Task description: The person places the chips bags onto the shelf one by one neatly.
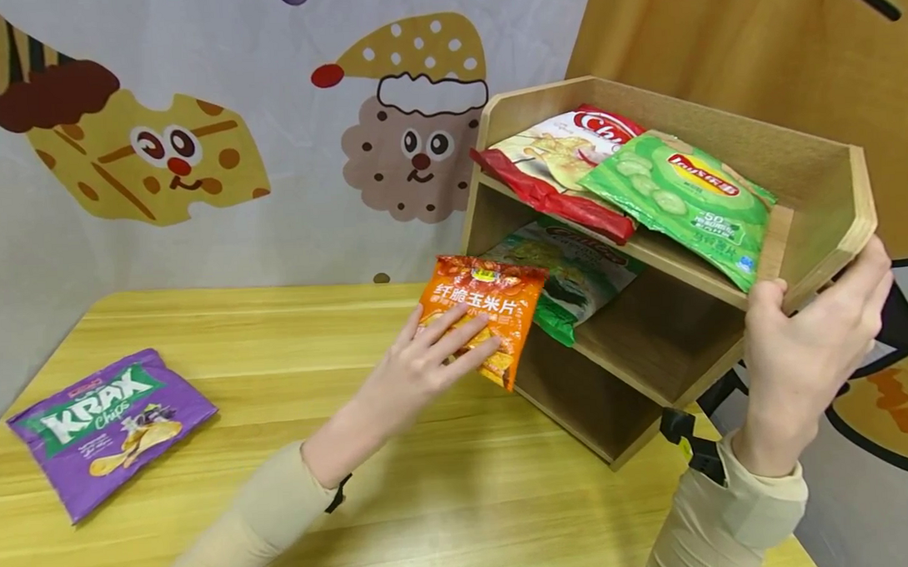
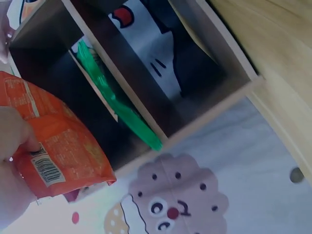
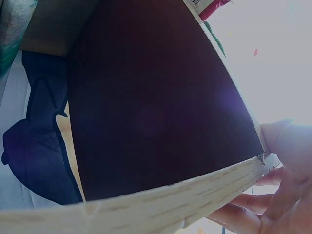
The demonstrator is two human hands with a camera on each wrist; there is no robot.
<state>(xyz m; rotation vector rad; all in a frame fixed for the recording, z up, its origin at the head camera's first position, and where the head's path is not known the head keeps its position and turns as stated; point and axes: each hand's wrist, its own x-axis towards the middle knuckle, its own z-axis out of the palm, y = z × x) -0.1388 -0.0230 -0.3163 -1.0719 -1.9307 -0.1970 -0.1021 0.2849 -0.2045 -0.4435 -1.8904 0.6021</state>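
My left hand (image 1: pixel 419 364) holds an orange bag of corn chips (image 1: pixel 492 295), fingers across its front. In the left wrist view the thumb lies on the back of the orange bag (image 2: pixel 63 146), near a barcode. This bag is in front of the wooden shelf (image 1: pixel 821 246), beside its middle level. With my right hand (image 1: pixel 820 346) I grip the shelf's right front edge; the right wrist view shows thumb and fingers on either side of the board (image 3: pixel 195 200). On the top level lie a red-and-white chip bag (image 1: pixel 562 159) and a green chip bag (image 1: pixel 684 192), overlapping.
A dark green chip bag (image 1: pixel 574 271) lies in the middle level, its front end sticking out and partly hidden by the orange bag. A purple chip bag (image 1: pixel 117 424) lies at the left of the wooden table (image 1: pixel 276 340). A cartoon-printed cloth (image 1: pixel 292 156) hangs behind.
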